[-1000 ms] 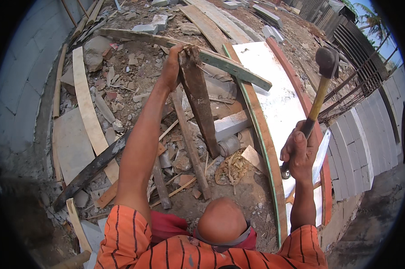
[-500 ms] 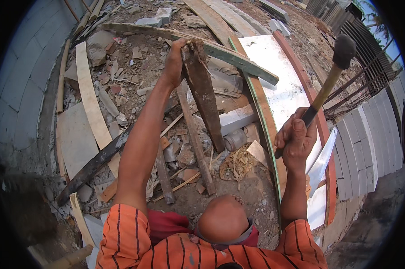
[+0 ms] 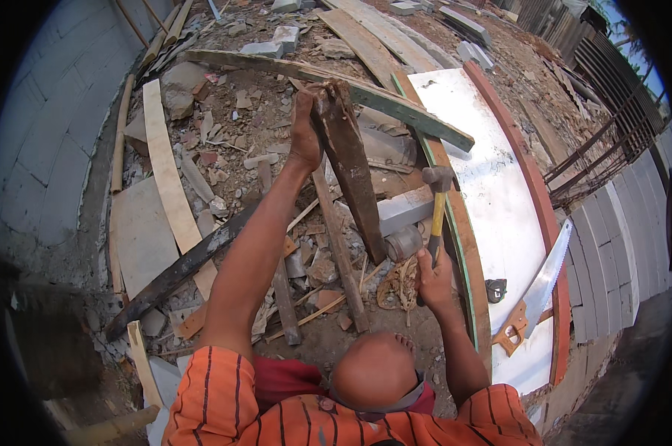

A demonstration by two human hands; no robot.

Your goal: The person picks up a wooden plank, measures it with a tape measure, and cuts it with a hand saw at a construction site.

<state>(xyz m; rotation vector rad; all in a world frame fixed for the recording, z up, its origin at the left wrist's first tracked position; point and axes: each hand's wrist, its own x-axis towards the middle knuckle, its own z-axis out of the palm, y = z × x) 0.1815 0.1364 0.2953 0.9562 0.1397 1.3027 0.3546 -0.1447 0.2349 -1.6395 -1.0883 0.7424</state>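
My left hand is closed round the upper end of a dark, weathered wooden plank, which stands tilted with its lower end near the ground. In my right hand is a hammer with a yellow and black handle, its head up and apart from the plank. A cylindrical, cloudy object lies between the plank's foot and the hammer. Behind the plank's top runs a long greenish wooden beam. A pale block rests just right of the plank.
A white panel with wooden edging lies at right, bearing a handsaw and a small black tape measure. Stacked grey blocks stand beyond it. Broken rubble and loose boards cover the ground; a block wall rises at left.
My right hand has brought the hammer down and left from its raised position over the white panel, uncovering more of the saw and the tape measure. My left hand still holds the plank.
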